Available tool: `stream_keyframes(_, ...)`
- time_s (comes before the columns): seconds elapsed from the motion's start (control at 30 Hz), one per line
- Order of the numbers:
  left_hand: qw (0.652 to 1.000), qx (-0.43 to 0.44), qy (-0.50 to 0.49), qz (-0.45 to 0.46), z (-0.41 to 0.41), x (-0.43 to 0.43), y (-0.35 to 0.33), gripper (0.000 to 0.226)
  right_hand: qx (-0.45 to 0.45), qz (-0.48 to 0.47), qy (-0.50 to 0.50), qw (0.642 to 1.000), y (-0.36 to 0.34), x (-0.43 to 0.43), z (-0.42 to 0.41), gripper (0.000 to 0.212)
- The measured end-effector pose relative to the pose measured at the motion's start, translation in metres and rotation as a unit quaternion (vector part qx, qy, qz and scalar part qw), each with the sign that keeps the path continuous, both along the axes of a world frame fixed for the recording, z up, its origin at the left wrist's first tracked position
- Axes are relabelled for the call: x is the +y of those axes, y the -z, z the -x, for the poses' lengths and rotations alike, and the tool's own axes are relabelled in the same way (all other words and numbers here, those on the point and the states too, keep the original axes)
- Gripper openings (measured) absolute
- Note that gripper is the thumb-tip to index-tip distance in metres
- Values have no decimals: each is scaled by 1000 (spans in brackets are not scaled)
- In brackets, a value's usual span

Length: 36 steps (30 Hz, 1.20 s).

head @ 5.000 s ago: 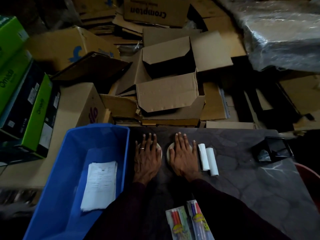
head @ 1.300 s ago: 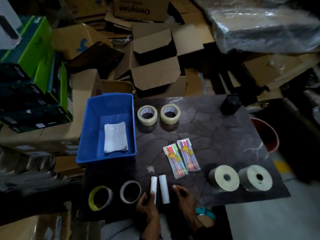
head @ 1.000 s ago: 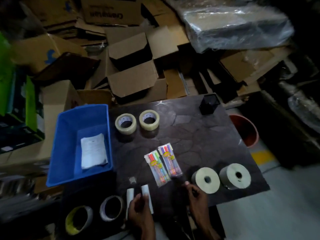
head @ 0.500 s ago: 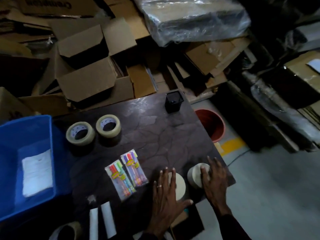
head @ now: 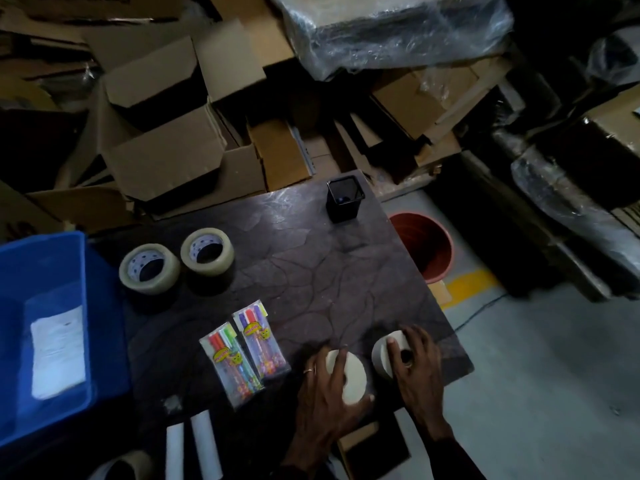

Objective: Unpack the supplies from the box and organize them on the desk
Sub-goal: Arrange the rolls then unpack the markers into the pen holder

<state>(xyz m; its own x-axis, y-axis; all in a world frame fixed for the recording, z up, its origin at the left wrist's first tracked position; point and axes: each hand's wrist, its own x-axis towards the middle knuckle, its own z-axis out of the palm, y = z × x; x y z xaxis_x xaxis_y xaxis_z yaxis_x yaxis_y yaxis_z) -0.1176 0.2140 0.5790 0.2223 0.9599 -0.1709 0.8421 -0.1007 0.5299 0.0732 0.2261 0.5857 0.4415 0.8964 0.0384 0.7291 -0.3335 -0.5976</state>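
Tape roll (head: 119, 467) half off bottom edge

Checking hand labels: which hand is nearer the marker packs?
Left. The left hand holds a paper roll just right of the marker packs; the right hand is farther right, on the other roll.
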Motion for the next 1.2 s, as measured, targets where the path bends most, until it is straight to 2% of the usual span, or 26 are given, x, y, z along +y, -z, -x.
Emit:
stream_keyframes(0.07, 1000, -1, 3, -9, 1, 1, -4, 97, -16, 6, 6, 1000, -4, 1, 5, 54)
stream_keyframes(0.17, 1000, -7, -1, -12, 4, 5, -9, 95, -13, 28, 41, 999, -8, 4, 14, 46)
stream_keyframes(0.37, 998, -39, -21, -51, 14, 25, -23, 92, -15, -2, 80, 997, -9, 11, 19, 35)
stream_keyframes(0.57, 995, -70, -26, -60, 21, 51, -35, 95, -65, 22, 62, 996, -4, 0, 27, 63)
stream_keyframes(0.63, 996, -65, -27, -60, 22, 56, -38, 97, -67, 8, 82, 994, -2, -2, 31, 64)
stream_keyframes(0.73, 996, -52, -30, -61, 24, 63, -43, 97, -136, 63, 34, 988, 20, -6, 23, 59)
stream_keyframes(0.8, 996, -49, -34, -71, 26, 67, -43, 96, -199, 22, 18, 980, 30, -2, 13, 49)
stream_keyframes(0.87, 995, -43, -42, -79, 29, 73, -44, 96, -248, -129, -10, 960, 20, 5, 11, 38)
stream_keyframes(0.93, 996, -32, -48, -73, 32, 82, -43, 97, -267, -201, -62, 940, 2, 15, 9, 36)
stream_keyframes(1.1, 996, -21, -52, -67, 53, 117, -46, 94, -279, -182, -73, 940, 47, 26, -12, 28)
stream_keyframes(1.2, 997, -11, -66, -40, 67, 149, -49, 96, -240, -194, -90, 947, 32, 66, 0, 34)
